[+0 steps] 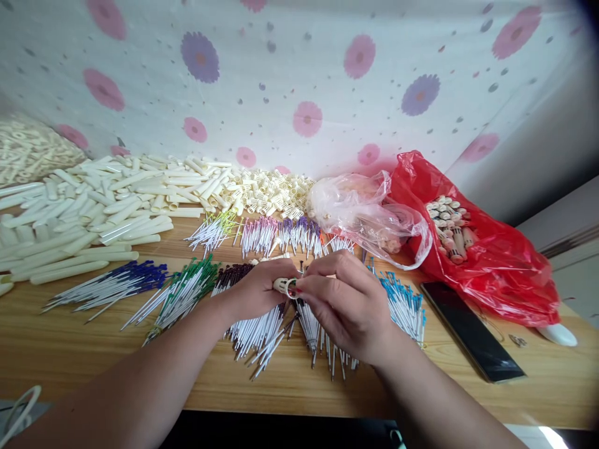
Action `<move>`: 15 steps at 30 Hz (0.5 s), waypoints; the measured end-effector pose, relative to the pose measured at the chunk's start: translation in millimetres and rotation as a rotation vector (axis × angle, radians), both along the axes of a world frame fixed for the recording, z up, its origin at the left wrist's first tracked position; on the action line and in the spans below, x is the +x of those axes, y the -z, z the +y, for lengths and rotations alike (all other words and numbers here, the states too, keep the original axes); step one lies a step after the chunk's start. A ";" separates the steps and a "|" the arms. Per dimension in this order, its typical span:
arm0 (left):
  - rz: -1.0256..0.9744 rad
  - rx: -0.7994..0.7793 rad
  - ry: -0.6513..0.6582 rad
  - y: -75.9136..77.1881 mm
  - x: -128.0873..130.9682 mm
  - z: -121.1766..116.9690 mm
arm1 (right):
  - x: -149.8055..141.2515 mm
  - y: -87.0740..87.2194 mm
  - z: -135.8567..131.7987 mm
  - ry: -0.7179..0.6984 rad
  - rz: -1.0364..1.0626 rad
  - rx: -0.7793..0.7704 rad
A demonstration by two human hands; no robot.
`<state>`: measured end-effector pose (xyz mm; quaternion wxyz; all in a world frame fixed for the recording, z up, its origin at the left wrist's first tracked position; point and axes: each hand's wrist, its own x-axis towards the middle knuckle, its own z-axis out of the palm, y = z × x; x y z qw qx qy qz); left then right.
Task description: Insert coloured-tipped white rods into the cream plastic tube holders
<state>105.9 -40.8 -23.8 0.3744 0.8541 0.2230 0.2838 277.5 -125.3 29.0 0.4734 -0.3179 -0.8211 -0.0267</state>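
Observation:
My left hand [256, 288] is closed around a cream, slotted multicolour pen barrel [284, 287], its round open end turned to the right. At that opening, my right hand [349, 302] has its thumb and fingers pinched together. A small reddish bit shows at the fingertips, but what they hold is mostly hidden. Below and around both hands lie bundles of white pen refills with coloured ends: brown [231, 274], green [187, 280], dark blue [135, 274] and light blue [405, 299]. Farther back are yellow [213, 229], pink [259, 234] and purple [299, 234] ones.
Long cream pen tubes [93, 206] are heaped at the left, with short slotted parts [266, 190] behind. A clear plastic bag [360, 206] and a red bag [500, 268] holding assembled pieces [452, 231] stand right. A black phone [472, 330] lies on the wooden table [262, 396].

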 end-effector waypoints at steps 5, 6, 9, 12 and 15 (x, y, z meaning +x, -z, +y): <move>0.095 0.037 -0.057 0.5 -1.8 3.9 | 5.1 0.5 3.3 0.108 -0.110 -0.015; 0.112 0.052 -0.077 0.1 -1.9 4.0 | 5.3 0.7 3.8 0.123 -0.129 -0.017; 0.164 0.102 -0.127 -1.1 -2.0 3.2 | 5.1 2.0 5.8 0.160 -0.144 -0.039; 0.235 0.154 -0.172 -1.3 -1.9 2.3 | 5.9 3.1 8.8 0.167 -0.123 -0.086; 0.305 0.205 -0.226 -0.2 -1.4 2.0 | 7.4 3.8 12.1 0.148 -0.101 -0.163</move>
